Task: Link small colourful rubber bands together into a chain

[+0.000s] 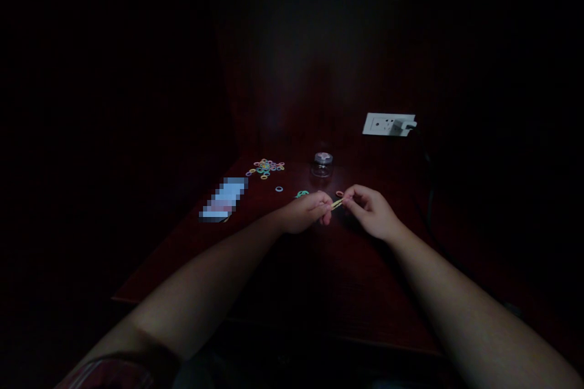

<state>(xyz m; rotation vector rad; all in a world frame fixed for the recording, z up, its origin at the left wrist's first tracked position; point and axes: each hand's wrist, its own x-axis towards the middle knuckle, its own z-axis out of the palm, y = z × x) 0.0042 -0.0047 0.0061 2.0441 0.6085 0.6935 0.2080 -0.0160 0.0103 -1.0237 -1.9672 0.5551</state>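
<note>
Between my two hands a yellow hair tie point(337, 203) is drawn out into a narrow loop. My left hand point(306, 213) pinches one end of it, and my right hand point(371, 213) pinches the other. Just behind the left hand lie some green hair ties point(302, 194), partly hidden by the fingers. A reddish hair tie point(339, 194) rests near my right fingertips. One single bluish hair tie point(279, 189) lies apart, further left. Beyond it is a loose pile of many-coloured hair ties point(265, 166).
A small clear jar with a lid point(323, 167) stands behind my hands on the dark red table point(283, 267). At left lies a blurred-out phone-like object point(224, 199). A white wall socket point(387, 124) holds a plug, its cable point(429, 194) hanging down at right. The surroundings are very dark.
</note>
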